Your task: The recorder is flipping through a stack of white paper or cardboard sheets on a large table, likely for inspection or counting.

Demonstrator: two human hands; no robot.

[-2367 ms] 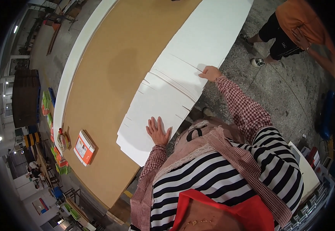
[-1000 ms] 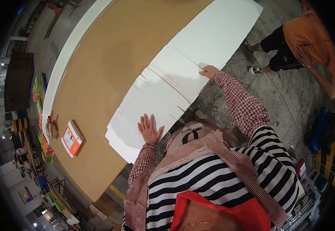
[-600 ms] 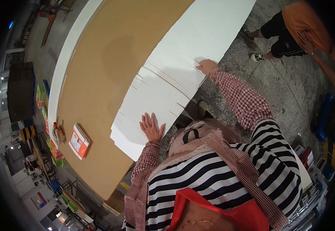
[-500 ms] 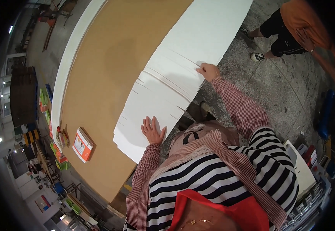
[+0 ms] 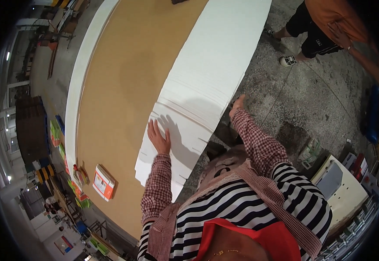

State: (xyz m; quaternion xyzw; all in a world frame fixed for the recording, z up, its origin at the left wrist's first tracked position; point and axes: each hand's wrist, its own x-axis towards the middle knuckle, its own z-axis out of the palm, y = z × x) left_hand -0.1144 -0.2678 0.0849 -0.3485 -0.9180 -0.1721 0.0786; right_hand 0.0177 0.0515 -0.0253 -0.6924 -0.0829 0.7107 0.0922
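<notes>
Flat white sheets (image 5: pixel 213 52) with short slits along their edges lie stacked in a long strip, overlapping one another. My left hand (image 5: pixel 159 138) is over the nearer white sheets with its fingers spread, and its shadow falls beside it. Just off the right edge of the stack is my right hand (image 5: pixel 237 105), seen side-on. Its fingers look stretched out and nothing shows in them; whether it touches the sheet edge I cannot tell.
The sheets rest on a broad brown board (image 5: pixel 111 87) with a white border strip (image 5: pixel 74 100) at left. An orange-and-white packet (image 5: pixel 104 182) lies on it. Another person in an orange top (image 5: pixel 335 19) stands at far right. A cream-coloured panel (image 5: pixel 344 195) stands at lower right.
My right hand has let go of the sheet edge and drawn nearer, off the side of the stack. My left hand has shifted farther forward and left over the sheets.
</notes>
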